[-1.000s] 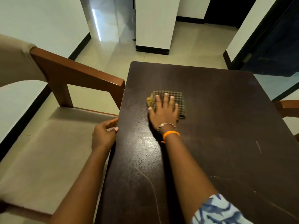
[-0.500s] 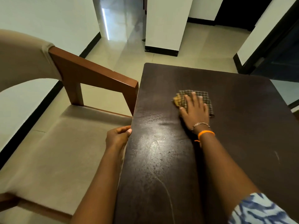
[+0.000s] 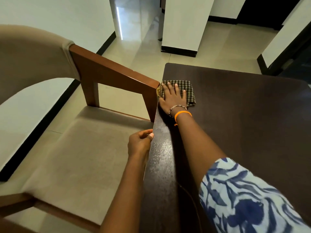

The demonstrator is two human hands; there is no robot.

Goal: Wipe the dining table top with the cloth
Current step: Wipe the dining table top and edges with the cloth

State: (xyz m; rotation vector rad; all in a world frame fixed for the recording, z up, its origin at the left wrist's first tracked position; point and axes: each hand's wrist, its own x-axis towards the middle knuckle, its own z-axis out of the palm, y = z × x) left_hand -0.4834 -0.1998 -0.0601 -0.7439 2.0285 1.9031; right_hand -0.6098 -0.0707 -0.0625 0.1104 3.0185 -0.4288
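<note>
- Fingers (image 3: 170,89) of the right hand (image 3: 173,98): straight, slightly spread, laid flat on the cloth (image 3: 186,89) and pressing it down; nothing gripped.
- Cloth: dark checked fabric, folded, lying directly beneath those fingers on the dining table top (image 3: 244,115), at the table's left edge near its far left corner; a yellowish fold shows just left of the fingers, at the edge.
- Right wrist, behind the fingers: a beaded bracelet (image 3: 177,107) and an orange band (image 3: 182,113); farther back along the arm, a blue-and-white patterned sleeve (image 3: 244,199).
- Fingers of the left hand (image 3: 139,143): curled against the table's left edge nearer the person, thumb tip on the rim; the hand grips the edge.
- Dining table top: dark brown, with a dull sheen between the two hands.
- Chair (image 3: 75,157): left of both hands, beige upholstered seat and back; its wooden armrest (image 3: 117,73) ends just beside the right fingertips and the cloth.
- Floor (image 3: 193,63): pale tiles beyond the fingers.
</note>
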